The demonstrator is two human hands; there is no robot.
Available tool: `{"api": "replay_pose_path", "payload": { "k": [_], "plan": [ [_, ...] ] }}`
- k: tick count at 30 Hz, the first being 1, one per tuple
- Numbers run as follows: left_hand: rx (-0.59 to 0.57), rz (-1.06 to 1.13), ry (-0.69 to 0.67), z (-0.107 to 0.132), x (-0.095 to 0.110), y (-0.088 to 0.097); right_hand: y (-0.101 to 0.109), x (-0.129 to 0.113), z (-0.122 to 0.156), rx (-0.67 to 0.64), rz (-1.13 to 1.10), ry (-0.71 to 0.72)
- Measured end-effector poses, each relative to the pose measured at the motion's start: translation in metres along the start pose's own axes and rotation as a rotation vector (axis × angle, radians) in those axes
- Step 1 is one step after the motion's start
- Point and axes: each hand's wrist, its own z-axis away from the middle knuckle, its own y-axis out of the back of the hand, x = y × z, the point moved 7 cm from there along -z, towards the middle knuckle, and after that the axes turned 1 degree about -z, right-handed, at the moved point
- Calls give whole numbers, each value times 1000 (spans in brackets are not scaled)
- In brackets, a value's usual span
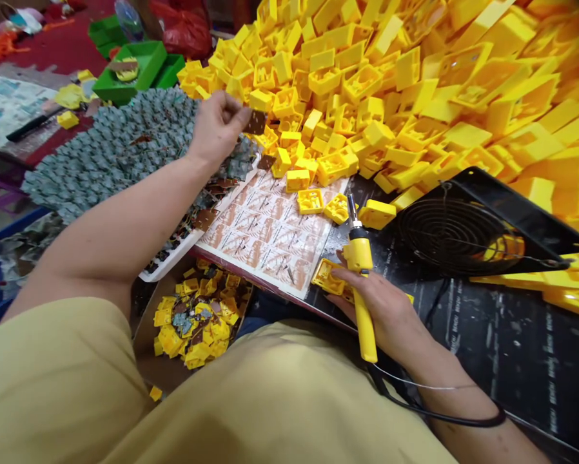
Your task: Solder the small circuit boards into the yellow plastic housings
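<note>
My left hand (219,125) pinches a small brown circuit board (255,122) between thumb and fingers, over the edge of the yellow heap. In my right hand (379,299) is a yellow soldering gun (362,258), its metal tip pointing up and away from me. A thin solder wire and a black cable run from its lower end along my forearm. The fingers of the same hand also touch an open yellow plastic case (329,276) at the table's near edge. Just ahead of the tip lie small yellow cases (310,202), their hollow insides facing up.
A big heap of yellow cases (338,77) covers the back and right. Grey motor-like parts (115,145) are massed at left. A black fan (456,235) stands at right. A printed sheet (270,225) lies centrally. Below is a box of yellow pieces (147,354); green trays (135,67) sit behind.
</note>
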Motion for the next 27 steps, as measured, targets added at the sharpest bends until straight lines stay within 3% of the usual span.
{"api": "replay_pose_path", "payload": {
  "k": [3, 5, 9, 11, 14, 17, 19, 21, 24, 27],
  "plan": [
    [144, 174, 128, 2, 12, 11, 2, 1, -1, 2, -5, -6],
    [47, 318, 170, 8, 32, -2, 5, 2, -3, 6, -13, -15],
    [-257, 538, 223, 34, 73, -43, 10, 3, -10, 34, -25, -47],
    [-271, 499, 154, 54, 88, -51, 9, 3, -13, 23, -31, -53],
    [-236, 348, -57, 99, 103, -53, 5, 1, -14, -23, -41, -31],
    [-380, 159, -292, 157, 110, -63, 5, 2, -12, -41, -48, -5],
    [-470, 71, -327, 184, 107, -65, 5, 4, -11, -36, -46, 5],
    [-418, 56, -228, 189, 100, -58, 5, 4, -11, -37, -35, 33],
    [-285, -1, -69, 172, 98, -49, 17, -1, -13, 51, -25, 41],
    [-342, -205, -49, 156, 107, -66, 44, -5, -9, 231, -10, -29]
  ]
}}
